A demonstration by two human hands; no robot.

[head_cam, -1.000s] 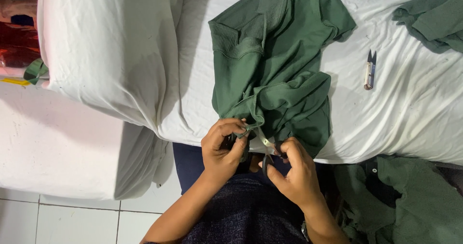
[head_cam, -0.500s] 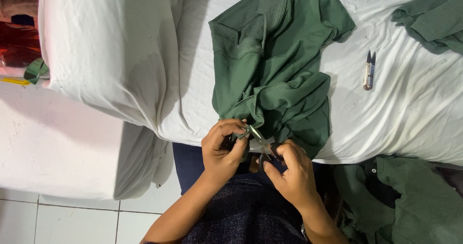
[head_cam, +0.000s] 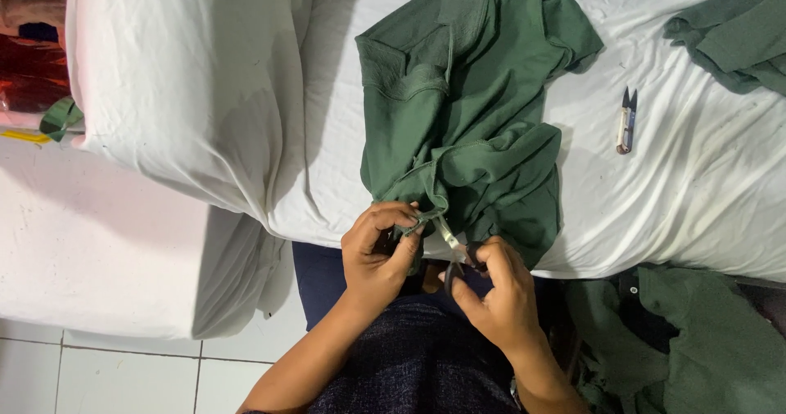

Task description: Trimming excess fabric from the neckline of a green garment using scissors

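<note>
A dark green shirt (head_cam: 467,111) lies crumpled on a white sheet (head_cam: 696,193), its lower edge hanging over the near side. My left hand (head_cam: 378,254) pinches that lower edge of the fabric. My right hand (head_cam: 499,295) holds a small pair of scissors (head_cam: 452,246), black handles in my fingers, the metal blades pointing up at the pinched fabric beside my left fingertips.
A small thread snipper (head_cam: 626,121) lies on the sheet to the right of the shirt. More green cloth sits at the top right (head_cam: 733,33) and in a pile at the lower right (head_cam: 696,348). A white pillow (head_cam: 172,95) is at the left, white floor tiles below.
My right hand has shifted slightly and the scissor blades have moved up to the pinched fabric edge. The shirt has not moved.
</note>
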